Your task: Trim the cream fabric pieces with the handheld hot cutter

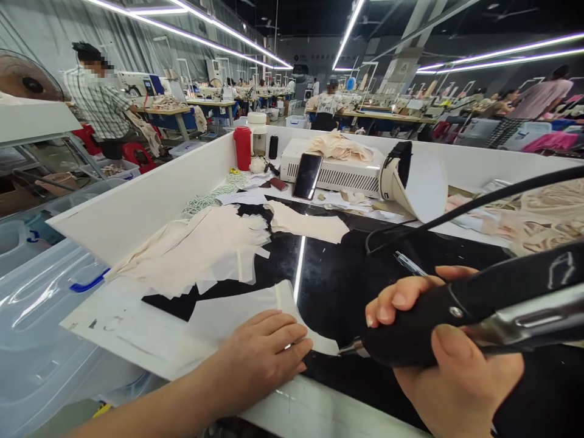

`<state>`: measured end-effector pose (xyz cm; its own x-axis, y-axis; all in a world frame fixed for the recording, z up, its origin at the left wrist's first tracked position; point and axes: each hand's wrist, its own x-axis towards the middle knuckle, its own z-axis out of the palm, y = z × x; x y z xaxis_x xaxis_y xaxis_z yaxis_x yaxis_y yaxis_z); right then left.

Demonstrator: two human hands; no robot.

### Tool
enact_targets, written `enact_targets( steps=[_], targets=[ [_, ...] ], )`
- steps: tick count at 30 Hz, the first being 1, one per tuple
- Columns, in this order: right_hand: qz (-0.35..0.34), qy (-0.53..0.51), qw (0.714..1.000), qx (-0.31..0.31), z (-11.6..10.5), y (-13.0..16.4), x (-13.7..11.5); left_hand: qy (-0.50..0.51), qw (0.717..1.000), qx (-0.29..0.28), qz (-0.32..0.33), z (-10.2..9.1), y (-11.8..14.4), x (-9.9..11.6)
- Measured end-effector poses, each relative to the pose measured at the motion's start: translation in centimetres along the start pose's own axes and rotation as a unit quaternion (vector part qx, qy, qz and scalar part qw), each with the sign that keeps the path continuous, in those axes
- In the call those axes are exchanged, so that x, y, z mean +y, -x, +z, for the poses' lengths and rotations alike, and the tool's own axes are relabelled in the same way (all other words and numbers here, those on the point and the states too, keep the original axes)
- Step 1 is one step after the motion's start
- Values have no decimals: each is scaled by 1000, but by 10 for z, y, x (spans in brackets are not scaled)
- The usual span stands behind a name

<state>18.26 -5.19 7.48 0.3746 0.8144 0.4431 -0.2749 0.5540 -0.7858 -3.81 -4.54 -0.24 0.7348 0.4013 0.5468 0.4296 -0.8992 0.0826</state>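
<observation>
The right hand is clenched around the black handle of a corded cutting tool. Its metal tip points left and sits at the near edge of the black surface, at or just beside the edge of a white fabric piece; whether the tip touches the fabric cannot be told. The tool's cable runs up and to the right, out of view.

The left hand lies flat, fingers extended and grasping nothing, pressing the white fabric piece against the surface near its front edge. The piece lies at the near-left part of the surface, partly over a sheet of white paper.

A pile of cream fabric pieces lies toward the left wall of the surface, well apart from the tool tip. A pen lies just beyond the right hand. A phone leans on a white box near the far edge, and a red bottle stands in the far-left corner.

Judged step: trimming or sealing the edge of the held piece. The next move calls for steady downward pressure from the left hand while the tip follows the fabric edge, clear of the left fingers.
</observation>
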Motion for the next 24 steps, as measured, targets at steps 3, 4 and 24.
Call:
enact_targets(
  steps=[3, 4, 24],
  targets=[
    [-3, -8, 1000, 22, 8, -4, 0, 1, 1000, -9, 0, 2, 1, 0],
    [-6, -9, 1000, 25, 10, -6, 1, 3, 1000, -9, -1, 3, 1, 0],
    [-34, 13, 999, -13, 21, -6, 20, 37, 999, 24, -7, 7, -3, 2]
  ],
)
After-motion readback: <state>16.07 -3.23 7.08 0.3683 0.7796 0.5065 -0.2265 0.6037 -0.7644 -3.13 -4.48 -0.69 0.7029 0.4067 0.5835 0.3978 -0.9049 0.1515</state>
